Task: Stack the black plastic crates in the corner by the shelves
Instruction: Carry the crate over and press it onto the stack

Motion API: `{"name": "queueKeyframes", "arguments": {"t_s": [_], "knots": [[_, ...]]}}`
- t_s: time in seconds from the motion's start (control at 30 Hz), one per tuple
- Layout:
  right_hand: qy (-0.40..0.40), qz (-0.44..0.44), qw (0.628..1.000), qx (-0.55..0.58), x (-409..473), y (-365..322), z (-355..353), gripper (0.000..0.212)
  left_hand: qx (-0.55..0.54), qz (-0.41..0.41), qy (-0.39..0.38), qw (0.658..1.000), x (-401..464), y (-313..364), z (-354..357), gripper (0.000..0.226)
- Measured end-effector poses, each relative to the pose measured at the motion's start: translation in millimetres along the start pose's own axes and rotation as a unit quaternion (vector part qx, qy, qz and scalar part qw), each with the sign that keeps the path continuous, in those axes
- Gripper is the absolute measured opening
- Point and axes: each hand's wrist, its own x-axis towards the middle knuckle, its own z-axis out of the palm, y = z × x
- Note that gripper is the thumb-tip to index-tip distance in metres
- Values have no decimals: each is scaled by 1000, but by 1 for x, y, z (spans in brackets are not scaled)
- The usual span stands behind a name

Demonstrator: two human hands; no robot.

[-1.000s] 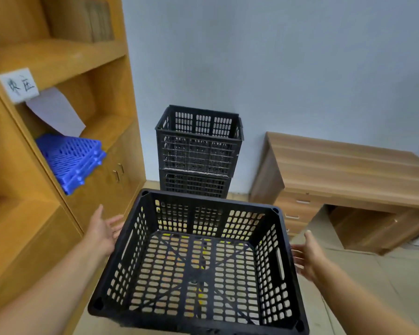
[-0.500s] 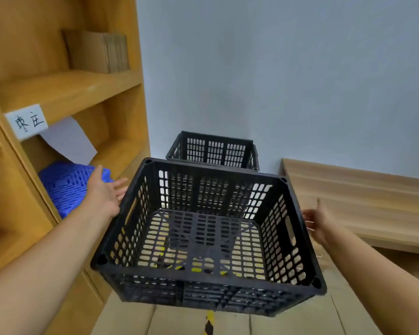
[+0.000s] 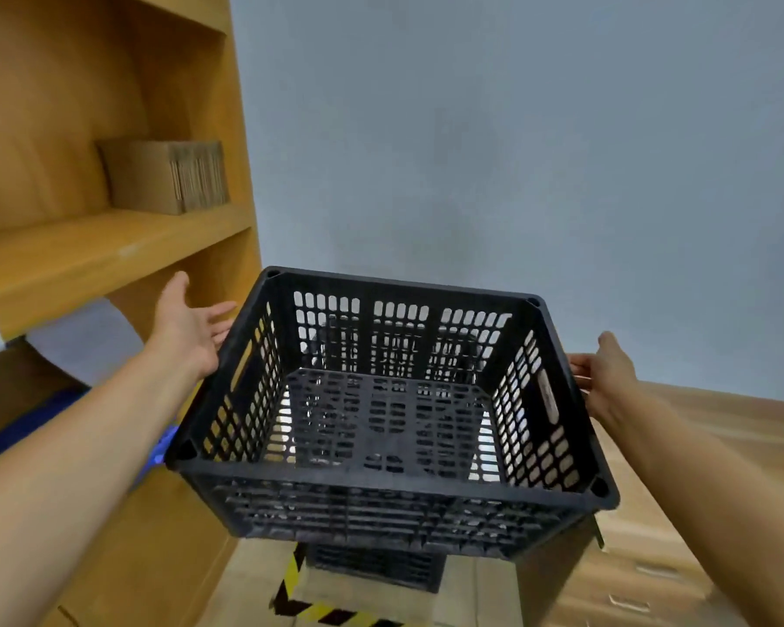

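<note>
Crate (image 3: 390,400) held mid-air, centre frame, over the stack (image 3: 376,565) at 6 o'clock. We've got left hand (image 3: 191,328) spread flat against its 9 o'clock wall, right hand (image 3: 605,377) w/ fingers curled at the 3 o'clock wall. Risk: weak left-side hold, so the crate could tilt, miss the stack & clip the shelves (image 3: 109,251).

Two bare forearms come into view from the lower corners — one from about 8 o'clock, the other from about 4 o'clock — and no sleeve shows on either as far as the frame's edge. The left hand (image 3: 191,325) wears nothing: no glove, ring or band. The right hand (image 3: 605,375) is likewise ungloved, and its wrist carries no watch or strap. The wide lens swells the near ends of the arms — they look thick at the frame's edge and taper toward the wrists.
</note>
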Motion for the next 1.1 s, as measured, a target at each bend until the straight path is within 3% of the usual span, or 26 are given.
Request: {"name": "queueKeyframes", "arguments": {"t_s": [0.23, 0.5, 0.83, 1.1], "knots": [[-15, -7, 1000, -11, 53, -27, 26, 58, -52, 8, -3, 999, 55, 6, 29, 79], [28, 0, 999, -18, 113, -59, 83, 63, -68, -21, -41, 997, 148, 45, 50, 79], [83, -20, 996, 7, 189, -104, 174, 62, 2, -45, -72, 996, 278, 114, 88, 79], [100, -15, 995, 4, 238, -109, 203, 59, 30, -67, -85, 994, 355, 127, 109, 78]]}}
